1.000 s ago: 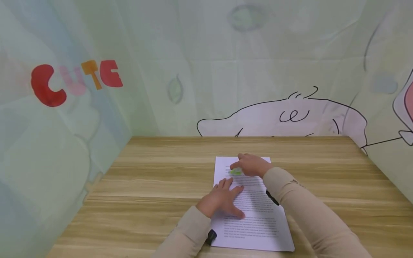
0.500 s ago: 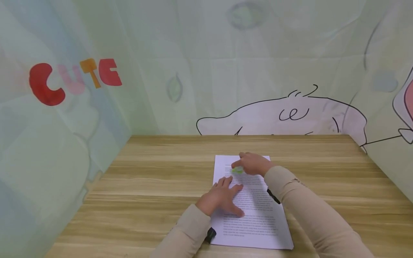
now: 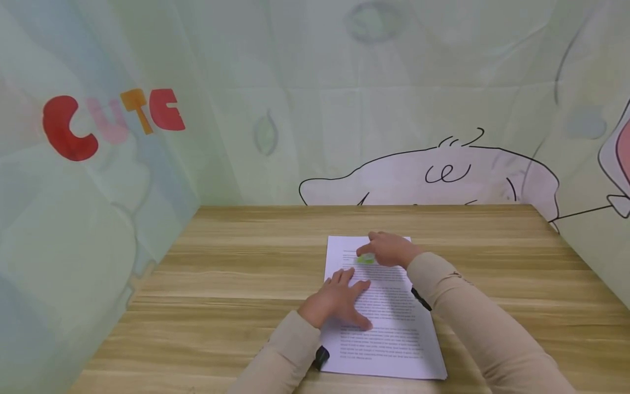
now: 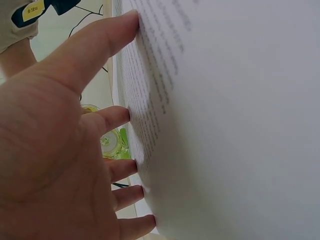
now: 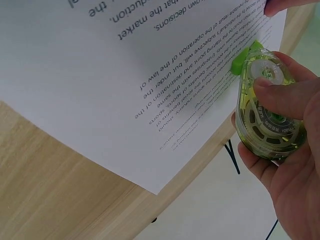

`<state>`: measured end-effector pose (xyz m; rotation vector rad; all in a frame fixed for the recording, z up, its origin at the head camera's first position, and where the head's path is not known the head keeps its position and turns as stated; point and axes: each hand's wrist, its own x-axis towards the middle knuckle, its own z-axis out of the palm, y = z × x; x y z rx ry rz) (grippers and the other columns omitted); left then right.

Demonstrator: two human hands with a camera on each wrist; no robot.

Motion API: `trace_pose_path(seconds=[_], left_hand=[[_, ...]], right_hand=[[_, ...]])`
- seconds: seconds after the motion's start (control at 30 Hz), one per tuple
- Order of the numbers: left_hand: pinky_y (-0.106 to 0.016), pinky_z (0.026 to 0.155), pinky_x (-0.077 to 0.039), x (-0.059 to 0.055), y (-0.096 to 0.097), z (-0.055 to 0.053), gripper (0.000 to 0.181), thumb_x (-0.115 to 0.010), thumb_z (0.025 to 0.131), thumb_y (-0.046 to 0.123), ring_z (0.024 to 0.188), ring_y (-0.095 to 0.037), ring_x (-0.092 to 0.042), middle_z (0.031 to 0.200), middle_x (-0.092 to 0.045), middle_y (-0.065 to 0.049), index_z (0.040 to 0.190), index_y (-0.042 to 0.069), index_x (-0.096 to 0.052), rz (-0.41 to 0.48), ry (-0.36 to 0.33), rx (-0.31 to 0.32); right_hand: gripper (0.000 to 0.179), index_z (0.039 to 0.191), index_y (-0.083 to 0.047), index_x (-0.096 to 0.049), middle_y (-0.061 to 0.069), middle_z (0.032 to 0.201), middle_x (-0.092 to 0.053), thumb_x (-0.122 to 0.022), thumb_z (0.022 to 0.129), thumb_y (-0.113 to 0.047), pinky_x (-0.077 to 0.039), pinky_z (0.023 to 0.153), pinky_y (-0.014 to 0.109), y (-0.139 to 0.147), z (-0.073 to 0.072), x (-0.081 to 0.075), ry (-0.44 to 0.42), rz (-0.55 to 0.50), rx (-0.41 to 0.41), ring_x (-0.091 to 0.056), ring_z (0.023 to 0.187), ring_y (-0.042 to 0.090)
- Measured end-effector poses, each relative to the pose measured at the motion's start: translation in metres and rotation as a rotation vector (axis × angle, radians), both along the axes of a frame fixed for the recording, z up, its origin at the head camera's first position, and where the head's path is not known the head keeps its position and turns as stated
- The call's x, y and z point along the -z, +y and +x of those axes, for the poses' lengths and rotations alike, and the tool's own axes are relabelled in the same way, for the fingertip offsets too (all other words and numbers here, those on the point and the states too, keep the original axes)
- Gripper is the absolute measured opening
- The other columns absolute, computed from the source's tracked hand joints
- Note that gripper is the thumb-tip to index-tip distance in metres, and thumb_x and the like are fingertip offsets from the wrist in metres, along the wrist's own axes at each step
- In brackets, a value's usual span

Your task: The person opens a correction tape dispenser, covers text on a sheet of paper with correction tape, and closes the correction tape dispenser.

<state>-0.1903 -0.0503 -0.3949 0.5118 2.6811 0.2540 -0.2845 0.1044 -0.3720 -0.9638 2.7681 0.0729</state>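
A stack of printed paper sheets lies on the wooden table, text facing up. My left hand rests on its left half with fingers spread, fingertips pressing the page in the left wrist view. Near the top of the page, my right hand grips a translucent yellow-green correction tape between thumb and fingers. Its bright green tip end meets the page by the upper printed lines. In the head view the hand hides most of the correction tape, leaving a green part showing.
The wooden tabletop extends on both sides of the paper. A pale cartoon-printed curtain stands behind and at the sides. Dark wrist straps show at the cuffs of the beige sleeves.
My right hand has slid slightly rightward along the upper text with the correction tape. The left hand holds its place on the paper.
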Motion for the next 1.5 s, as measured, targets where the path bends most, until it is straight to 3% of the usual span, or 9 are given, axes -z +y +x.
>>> trace_pose_path(seconds=[0.73,1.5], left_hand=[[-0.049,0.113,-0.018,0.003,-0.001,-0.002,0.085,-0.071,0.069,0.054,0.14,-0.03,-0.015,0.153,-0.016,-0.009,0.142,0.029,-0.035,0.019,-0.001,0.001],[-0.047,0.113,-0.018,0.003,0.0,-0.003,0.084,-0.071,0.069,0.054,0.14,-0.029,-0.015,0.153,-0.017,-0.009,0.141,0.03,-0.035,0.013,0.002,-0.005]], right_hand=[[0.052,0.125,-0.033,-0.057,0.012,0.123,-0.052,-0.05,0.087,0.002,-0.042,0.096,0.052,0.01,0.001,0.001,-0.055,-0.009,0.076,-0.051,0.115,0.032],[0.054,0.124,-0.034,-0.058,0.01,0.109,-0.053,-0.054,0.085,0.003,-0.048,0.087,0.043,0.019,0.002,-0.001,-0.02,-0.001,0.04,-0.055,0.097,0.024]])
